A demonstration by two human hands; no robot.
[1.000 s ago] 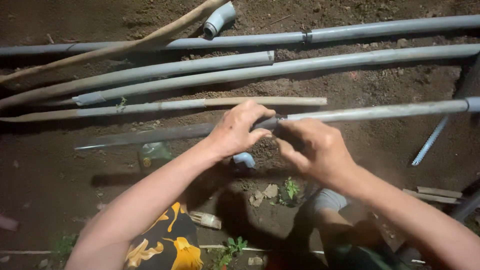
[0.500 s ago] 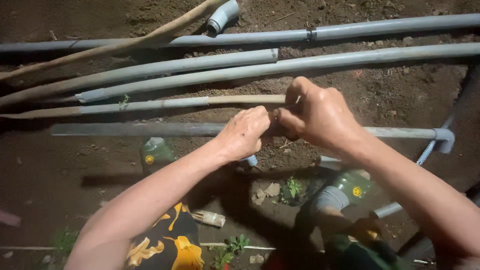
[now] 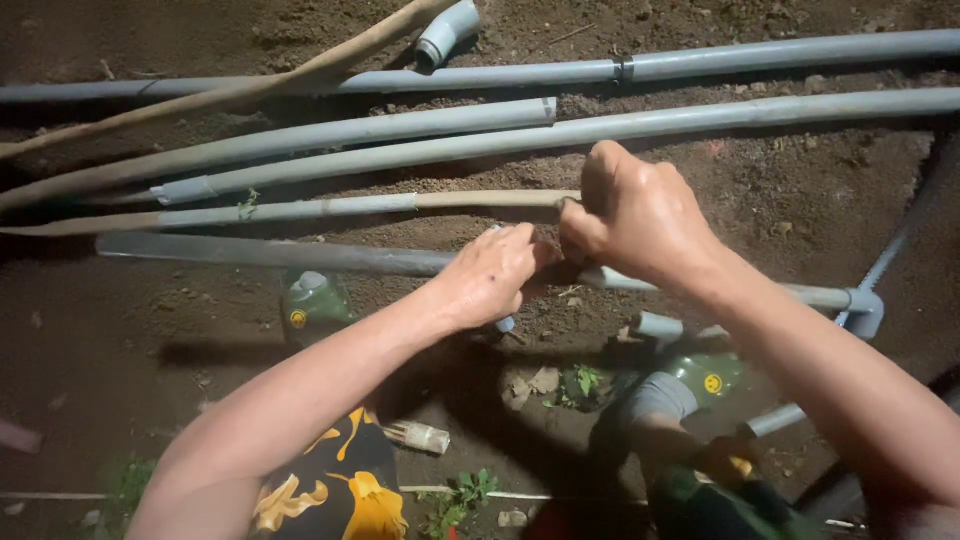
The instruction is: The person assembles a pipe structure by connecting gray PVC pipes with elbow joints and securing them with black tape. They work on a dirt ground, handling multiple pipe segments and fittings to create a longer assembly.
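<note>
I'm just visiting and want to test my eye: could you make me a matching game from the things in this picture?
Things:
1. left hand
2. right hand
3. green bottle
4. pipe elbow

Places:
A. top, on the soil
B. on the ground below the held pipe, left
C. closed, raised above the pipe
D. gripping the pipe

Pairs: 1-D, 2-C, 3-B, 4-A

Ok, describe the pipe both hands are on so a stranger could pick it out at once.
Start from the row of grey pipes lying on the bare soil. Nearest the person runs one grey pipe, raised off the ground, with the left hand and right hand closed on its middle. Unlike the others, it casts its own shadow and ends in an elbow fitting.
</note>
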